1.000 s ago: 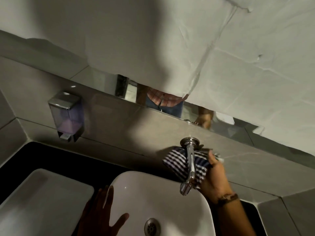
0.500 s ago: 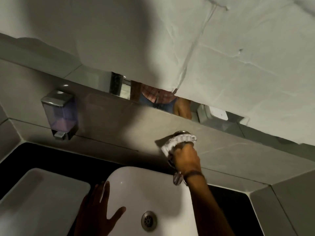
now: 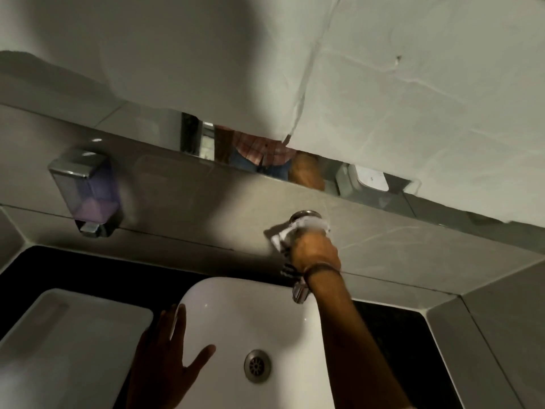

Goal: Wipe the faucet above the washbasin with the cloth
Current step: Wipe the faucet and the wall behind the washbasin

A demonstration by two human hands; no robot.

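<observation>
A chrome faucet (image 3: 300, 293) juts from the grey tiled wall over a white washbasin (image 3: 236, 314). Only its round wall flange and its spout tip show. My right hand (image 3: 315, 255) covers the rest, shut on a blue-and-white checked cloth (image 3: 284, 240) wrapped around the faucet near the wall. The cloth is blurred at the top. My left hand (image 3: 168, 355) rests flat on the basin's left rim, fingers spread, holding nothing.
A chrome soap dispenser (image 3: 85, 190) with purple liquid hangs on the wall at left. A second white basin (image 3: 67, 340) sits at the lower left on the black counter (image 3: 44, 267). A paper-covered mirror (image 3: 383, 98) fills the wall above. The drain (image 3: 257, 365) lies mid-basin.
My right hand has moved from the faucet's right side onto its top, bunching the cloth around the pipe near the wall. The left hand has stayed on the basin rim.
</observation>
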